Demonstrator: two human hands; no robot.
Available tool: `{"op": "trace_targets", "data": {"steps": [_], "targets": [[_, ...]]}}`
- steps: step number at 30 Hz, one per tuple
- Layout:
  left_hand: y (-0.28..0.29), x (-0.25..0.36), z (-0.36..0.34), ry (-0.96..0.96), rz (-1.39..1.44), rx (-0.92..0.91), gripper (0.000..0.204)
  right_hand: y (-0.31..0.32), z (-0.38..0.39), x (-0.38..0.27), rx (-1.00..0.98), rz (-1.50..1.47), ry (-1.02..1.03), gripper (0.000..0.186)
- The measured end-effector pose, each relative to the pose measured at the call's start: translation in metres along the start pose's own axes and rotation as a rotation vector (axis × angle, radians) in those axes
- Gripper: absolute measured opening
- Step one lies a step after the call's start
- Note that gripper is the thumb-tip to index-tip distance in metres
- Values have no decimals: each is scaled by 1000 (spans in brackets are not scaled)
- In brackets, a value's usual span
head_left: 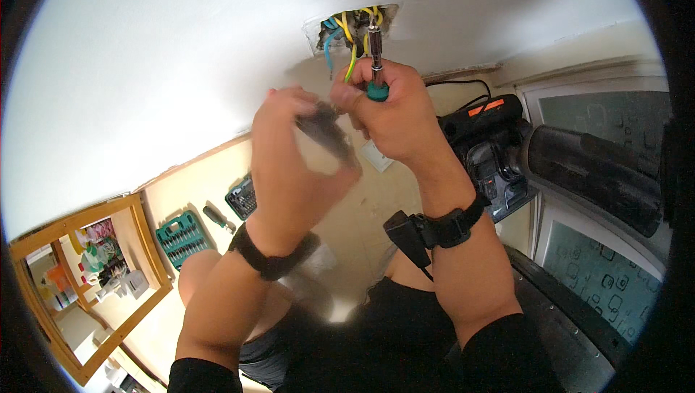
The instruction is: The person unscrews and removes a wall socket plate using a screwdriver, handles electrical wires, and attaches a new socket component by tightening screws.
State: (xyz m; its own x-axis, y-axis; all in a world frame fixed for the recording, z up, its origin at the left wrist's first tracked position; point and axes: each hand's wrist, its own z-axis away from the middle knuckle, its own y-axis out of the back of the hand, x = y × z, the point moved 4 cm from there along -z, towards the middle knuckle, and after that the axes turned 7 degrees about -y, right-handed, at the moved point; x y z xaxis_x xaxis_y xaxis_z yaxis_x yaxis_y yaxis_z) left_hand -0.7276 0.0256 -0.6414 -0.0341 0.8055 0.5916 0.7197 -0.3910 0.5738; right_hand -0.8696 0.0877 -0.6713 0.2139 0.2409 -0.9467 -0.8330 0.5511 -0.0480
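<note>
White wall, open box [353, 27] with wires: a screwdriver [376, 60] is gripped by the right hand [391, 107], a dark plate [326, 132] is held by the left hand [289, 147].

Green bit-set case [181, 237] — open, on the floor (lower left), a darker one [242, 197] beside it

black sleeves pushed up, black straps on both wrists.

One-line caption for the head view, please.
Right hand drives a screwdriver into a wall box of coloured wires; left hand holds a dark plate.
</note>
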Motion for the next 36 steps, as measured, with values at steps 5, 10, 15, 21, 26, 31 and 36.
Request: {"op": "trace_targets", "data": {"steps": [5, 10, 15, 21, 26, 31, 36], "targets": [[-5, -26, 8, 921, 1041, -47, 43, 2, 0, -2, 25, 53, 32, 15], [-11, -25, 9, 957, 1097, -125, 45, 5, -4, 3, 44, 63, -12, 16], [-1, 0, -3, 354, 348, -9, 55, -1, -5, 1, 91, 107, 80, 18], [-8, -18, 7, 1309, 1587, -14, 54, 4, -1, 1, 58, 84, 25, 20], [-3, -12, -1, 305, 566, -92, 76, 4, -3, -1, 92, 152, 69, 20], [5, -23, 2, 684, 988, -48, 80, 2, 2, -6, 86, 114, 82, 23], [-1, -29, 3, 780, 1217, -17, 85, 18, 16, -4, -26, 193, 45, 31]]}}
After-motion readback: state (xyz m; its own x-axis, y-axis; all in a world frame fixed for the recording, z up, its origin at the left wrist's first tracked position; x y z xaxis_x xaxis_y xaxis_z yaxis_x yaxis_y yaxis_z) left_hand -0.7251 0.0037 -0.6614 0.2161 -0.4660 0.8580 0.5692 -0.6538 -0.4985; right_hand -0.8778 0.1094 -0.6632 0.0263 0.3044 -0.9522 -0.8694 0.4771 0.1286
